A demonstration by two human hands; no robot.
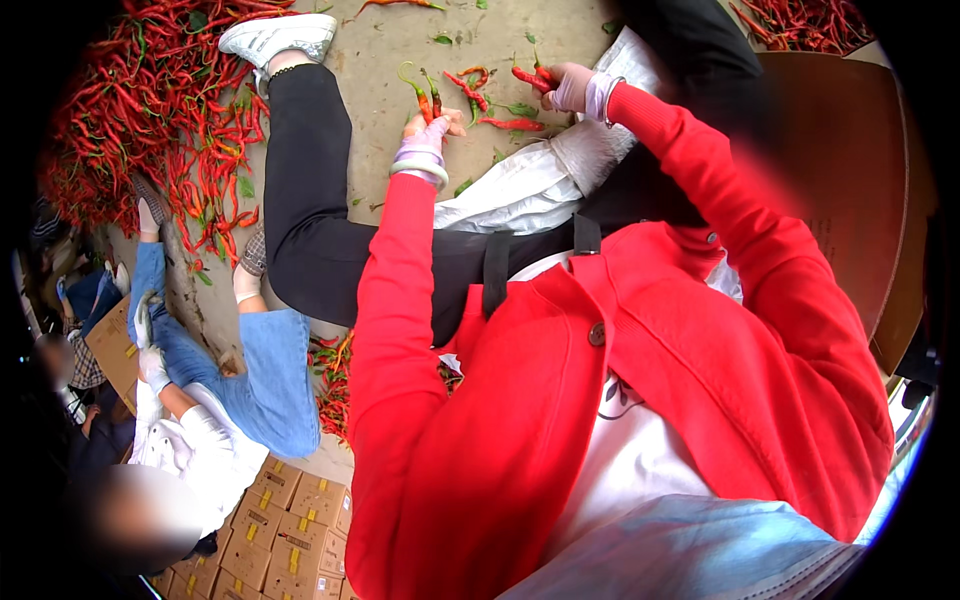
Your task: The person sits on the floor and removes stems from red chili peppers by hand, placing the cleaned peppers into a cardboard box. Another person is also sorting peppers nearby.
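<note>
My left hand (429, 129), in a thin pale glove with a light bangle at the wrist, grips a couple of chilli peppers (424, 103). Their stems point up and away from me, and one looks dark and partly shrivelled. In my right hand (571, 84), gloved likewise, are red chilli peppers (531, 78) held near their stems. Between the two hands, several loose chillies (511, 124) lie on the concrete floor (375, 97) among green leaves (523, 110). A white woven sack (525, 180) is spread beside my black-trousered leg, below the hands.
A large heap of red chillies (150, 97) covers the floor at the left. An open cardboard box (832, 195) stands at my right. A co-worker in jeans (277, 375) sits at the left. Stacked cartons (300, 525) are behind. More chillies (806, 22) lie at the upper right.
</note>
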